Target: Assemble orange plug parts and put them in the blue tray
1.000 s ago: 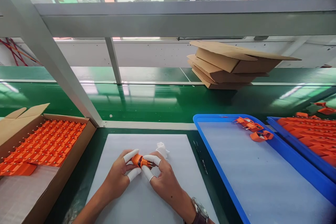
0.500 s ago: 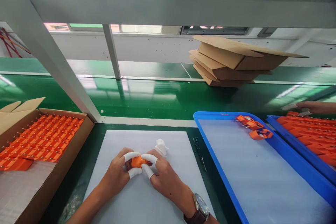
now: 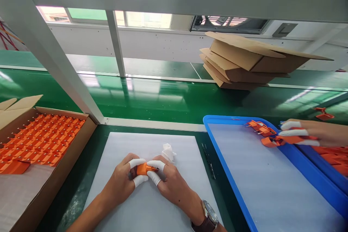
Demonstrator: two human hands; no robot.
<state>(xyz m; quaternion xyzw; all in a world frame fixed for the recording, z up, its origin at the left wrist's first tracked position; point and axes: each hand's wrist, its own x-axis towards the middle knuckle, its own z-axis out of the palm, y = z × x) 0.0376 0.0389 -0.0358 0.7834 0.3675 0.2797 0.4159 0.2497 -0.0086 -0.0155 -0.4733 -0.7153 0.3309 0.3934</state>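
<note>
Both of my hands, with white finger cots on, are closed on one small orange plug above a white sheet. Thumb and finger of my left hand pinch its left end. My right hand grips the other end, where dark metal pins point right. A crumpled white tissue lies just beyond my right hand. To the right of the sheet is a thin dark pen-like tool.
A cardboard box with rows of orange plugs stands left. On the right, a blue tray holds several plugs. A co-worker's hand holds an orange part at its far edge. Cartons are stacked behind.
The co-worker's hand has come left to the blue tray's edge with an orange part. My hands stay on the plug, and more of its pins show. The view has tilted slightly.
</note>
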